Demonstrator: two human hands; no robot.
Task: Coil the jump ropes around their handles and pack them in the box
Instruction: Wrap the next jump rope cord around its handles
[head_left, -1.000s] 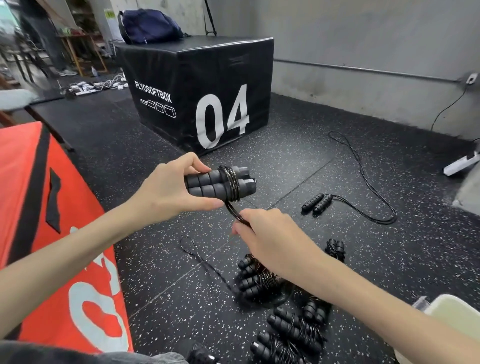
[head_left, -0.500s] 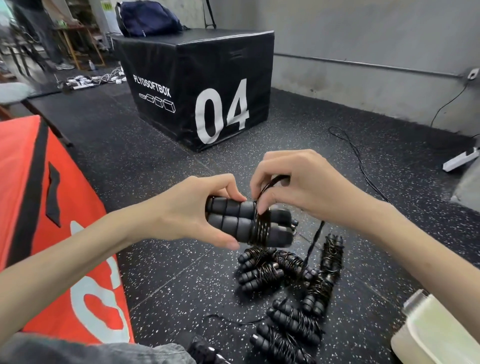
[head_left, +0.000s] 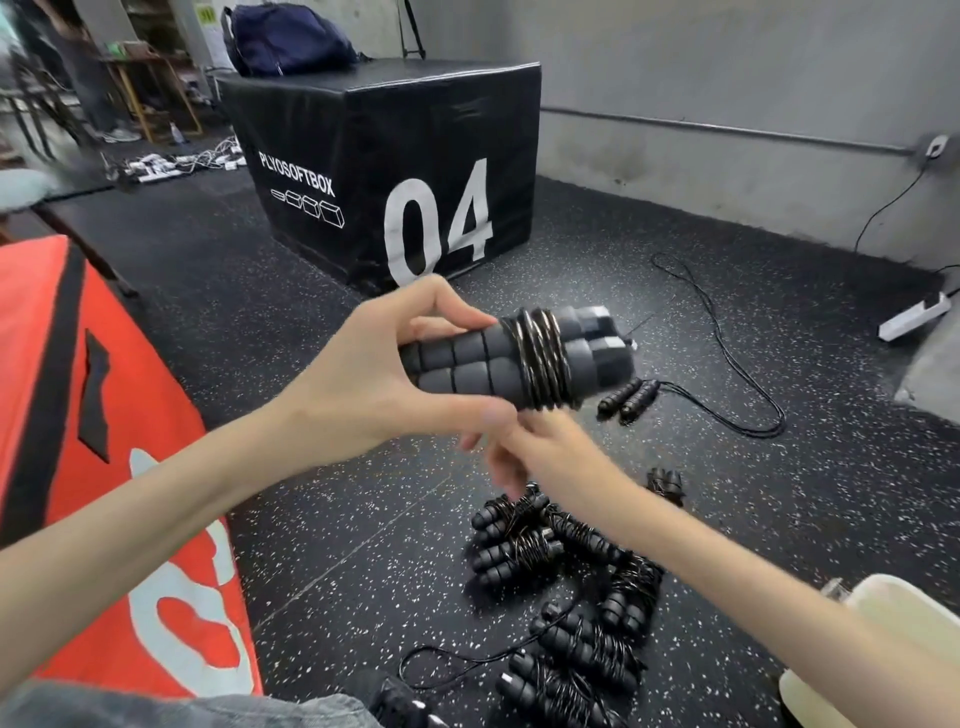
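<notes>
Head view: left hand (head_left: 363, 384) grips ribbed foam handles (head_left: 498, 358), cord-wrapped.

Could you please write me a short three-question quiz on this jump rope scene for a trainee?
1. True or false: the left hand grips a pair of handles with rope wound round them.
2. Where is the right hand? A) above the handles B) below the handles C) on the black box
3. Fill in: one rope lies uncoiled on the ____.

Key: 1 true; 2 B; 3 floor.
</notes>
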